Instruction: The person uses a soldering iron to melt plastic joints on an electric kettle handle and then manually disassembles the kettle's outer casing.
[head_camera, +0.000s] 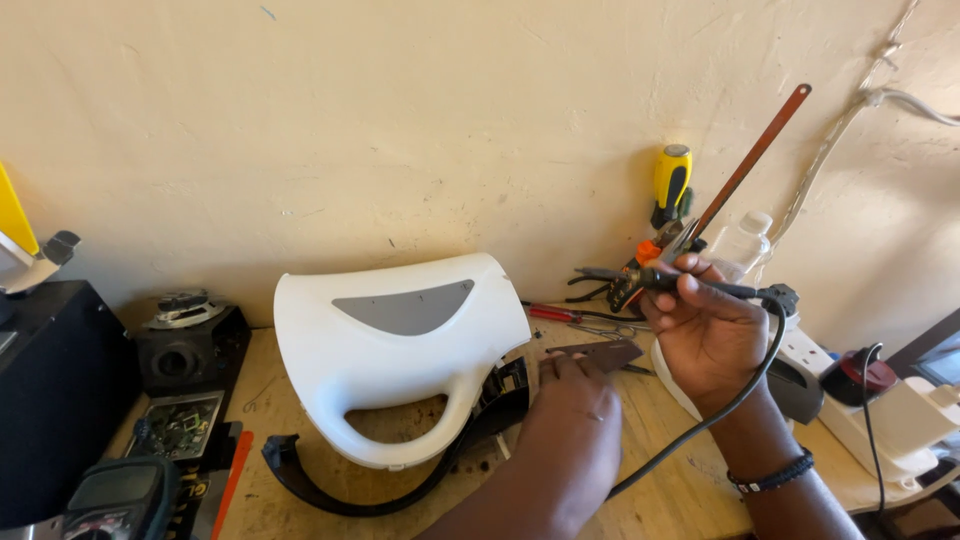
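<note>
A white electric kettle (400, 355) with a grey window lies on its side on the wooden bench (660, 490), handle toward me. A black curved strip (360, 500) trails from under its handle. My left hand (570, 440) reaches in at the kettle's open base end, and its fingers touch a thin dark flat piece (600, 354). My right hand (705, 330) is raised to the right of the kettle. It grips a thin black tool (670, 281) whose black cord (740, 390) loops down past my wrist.
Against the wall stand a yellow-handled screwdriver (672, 180), a hacksaw blade (745, 165), pliers (600, 285) and a clear bottle (745, 245). A white power strip (880, 420) lies at the right. Black boxes, a circuit board (183, 425) and a meter (120, 495) crowd the left.
</note>
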